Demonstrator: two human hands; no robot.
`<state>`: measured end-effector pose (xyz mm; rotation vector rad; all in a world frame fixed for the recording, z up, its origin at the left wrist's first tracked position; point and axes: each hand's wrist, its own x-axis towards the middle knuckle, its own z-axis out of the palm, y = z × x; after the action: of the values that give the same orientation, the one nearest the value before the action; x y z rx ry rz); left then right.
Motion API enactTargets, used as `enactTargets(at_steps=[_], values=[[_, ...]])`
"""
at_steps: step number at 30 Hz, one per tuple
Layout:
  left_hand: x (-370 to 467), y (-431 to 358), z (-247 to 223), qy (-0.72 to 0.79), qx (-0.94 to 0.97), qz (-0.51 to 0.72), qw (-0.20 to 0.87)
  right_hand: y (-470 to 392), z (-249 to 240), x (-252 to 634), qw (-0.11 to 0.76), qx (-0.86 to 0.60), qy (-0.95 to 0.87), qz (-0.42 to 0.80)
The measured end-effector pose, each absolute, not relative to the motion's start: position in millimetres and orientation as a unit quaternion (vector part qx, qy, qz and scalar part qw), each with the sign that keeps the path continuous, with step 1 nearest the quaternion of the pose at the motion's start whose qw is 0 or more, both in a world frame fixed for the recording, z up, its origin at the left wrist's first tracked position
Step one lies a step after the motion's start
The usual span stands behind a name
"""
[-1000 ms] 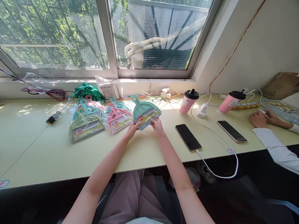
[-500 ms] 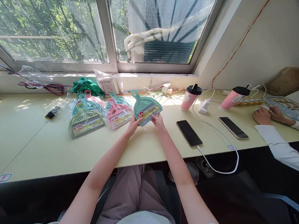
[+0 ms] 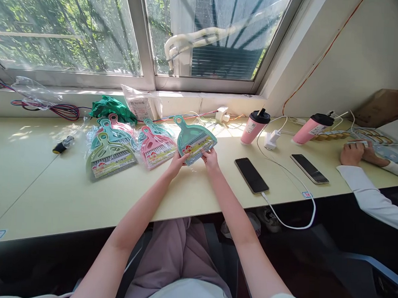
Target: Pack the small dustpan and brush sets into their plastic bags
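Hold unchanged since earlier frames: mint-green, fan-shaped plastic dustpan set (image 3: 195, 133) still between both hands over pale-yellow surface (image 3: 197, 195), just right of pink plastic dustpan set (image 3: 150, 141). Both arms stretched forward; left hand (image 3: 176, 164) and right hand (image 3: 211, 160) have fingers closed on its near edge, thumbs in front. Fingertips behind hidden. Whether set touches surface: cannot tell. Left arm cut off at bottom.

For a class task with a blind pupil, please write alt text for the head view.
A person's left hand and right hand hold a teal dustpan-and-brush set at a pale yellow table. Other wrapped dustpan sets lie to the left; two phones and two pink cups are to the right.
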<state>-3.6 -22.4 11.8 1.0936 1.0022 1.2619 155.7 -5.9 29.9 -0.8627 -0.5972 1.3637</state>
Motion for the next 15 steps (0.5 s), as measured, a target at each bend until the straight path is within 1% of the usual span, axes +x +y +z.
enactTargets(at_steps=[8,12,15], values=[[-1.4,-19.8,11.0,0.415,0.476,0.538,0.559,-5.9,26.1,157.8,0.652,-0.374,-0.275,0.599],[-6.0,-17.1,10.9,0.423,0.482,0.529,0.557,-1.3,23.3,157.8,0.622,-0.401,-0.282,0.610],[-13.8,-14.8,13.9,0.424,0.471,0.528,0.564,0.4,25.7,161.7,0.575,-0.423,-0.334,0.615]])
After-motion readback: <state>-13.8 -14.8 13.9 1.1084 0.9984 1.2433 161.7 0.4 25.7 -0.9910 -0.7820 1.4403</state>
